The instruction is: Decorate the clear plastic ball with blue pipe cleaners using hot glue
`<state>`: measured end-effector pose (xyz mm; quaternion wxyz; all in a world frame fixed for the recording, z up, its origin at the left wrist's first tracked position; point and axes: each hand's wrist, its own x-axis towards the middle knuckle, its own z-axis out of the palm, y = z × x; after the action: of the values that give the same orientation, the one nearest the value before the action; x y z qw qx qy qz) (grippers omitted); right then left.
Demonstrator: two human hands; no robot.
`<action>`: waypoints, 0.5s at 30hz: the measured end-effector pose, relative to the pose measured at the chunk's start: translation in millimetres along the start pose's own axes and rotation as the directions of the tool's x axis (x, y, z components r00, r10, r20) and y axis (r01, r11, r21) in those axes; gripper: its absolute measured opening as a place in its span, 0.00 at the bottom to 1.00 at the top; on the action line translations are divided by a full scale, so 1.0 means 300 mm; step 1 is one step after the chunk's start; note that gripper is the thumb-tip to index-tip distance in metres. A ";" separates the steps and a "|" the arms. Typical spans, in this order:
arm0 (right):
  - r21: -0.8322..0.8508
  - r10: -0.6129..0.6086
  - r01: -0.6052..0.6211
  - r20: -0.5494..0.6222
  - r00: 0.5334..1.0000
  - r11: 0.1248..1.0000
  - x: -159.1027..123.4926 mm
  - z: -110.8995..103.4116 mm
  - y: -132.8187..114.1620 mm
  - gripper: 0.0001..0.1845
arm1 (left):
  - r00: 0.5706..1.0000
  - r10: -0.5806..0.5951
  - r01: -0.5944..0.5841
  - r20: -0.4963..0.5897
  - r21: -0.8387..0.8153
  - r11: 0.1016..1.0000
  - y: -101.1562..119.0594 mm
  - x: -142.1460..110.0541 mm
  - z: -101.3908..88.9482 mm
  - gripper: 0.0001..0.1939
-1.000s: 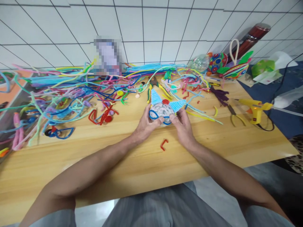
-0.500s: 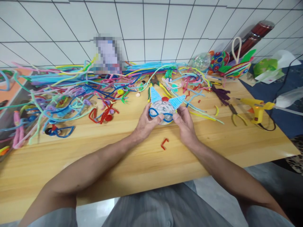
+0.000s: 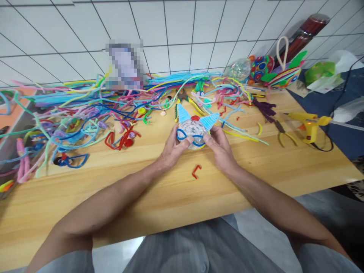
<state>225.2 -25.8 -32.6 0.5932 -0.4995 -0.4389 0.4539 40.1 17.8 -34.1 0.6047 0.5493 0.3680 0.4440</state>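
Between my two hands is a round, silvery craft ball [image 3: 190,128] with two light-blue pointed ears, a red spot between them and a blue glasses-shaped pipe cleaner [image 3: 198,141] across its front. My left hand [image 3: 174,148] grips the ball's left side, its thumb on the blue loops. On the other side my right hand [image 3: 220,147] is closed around the edge, thumb also at the blue pipe cleaner. The fingers behind the ball are hidden. A bent red pipe cleaner piece [image 3: 195,171] lies on the table just below the ball.
Tangled pipe cleaners [image 3: 85,110] cover the table's back and left. Yellow-handled pliers [image 3: 196,107] lie behind the ball. To the right are another pair of pliers [image 3: 284,134], a yellow glue gun [image 3: 311,125] and a purple bundle [image 3: 264,109]. A tiled wall [image 3: 182,30] rises behind.
The view has shifted slightly. Both hands keep their hold on the ball, with no clear change in grip.
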 end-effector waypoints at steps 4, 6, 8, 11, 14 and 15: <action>-0.004 0.013 -0.013 -0.020 1.000 1.000 -0.002 0.003 0.009 0.36 | 1.000 -0.011 0.010 0.022 0.012 1.000 -0.003 -0.006 -0.004 0.48; -0.007 0.012 -0.012 -0.026 1.000 1.000 -0.005 0.004 0.012 0.35 | 0.999 -0.023 0.022 0.032 0.022 1.000 -0.001 -0.009 -0.006 0.48; -0.011 0.012 -0.012 -0.032 0.999 1.000 -0.008 0.005 0.013 0.35 | 0.999 -0.027 0.026 0.040 0.026 0.999 0.003 -0.011 -0.007 0.48; -0.011 0.015 -0.016 -0.037 0.999 1.000 -0.010 0.005 0.015 0.36 | 0.999 -0.012 0.011 0.052 0.024 1.000 0.012 -0.010 -0.007 0.51; -0.015 0.011 -0.012 -0.044 0.999 1.000 -0.011 0.007 0.017 0.36 | 0.998 -0.006 0.004 0.064 0.030 1.000 0.022 -0.008 -0.007 0.53; -0.014 0.009 -0.010 -0.046 0.999 1.000 -0.011 0.008 0.018 0.36 | 0.998 -0.015 0.013 0.062 0.033 0.999 0.024 -0.009 -0.007 0.54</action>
<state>221.8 -28.1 -37.9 0.5974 -0.5159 -0.4259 0.4422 36.4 16.1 -27.4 0.6099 0.5701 0.3601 0.4163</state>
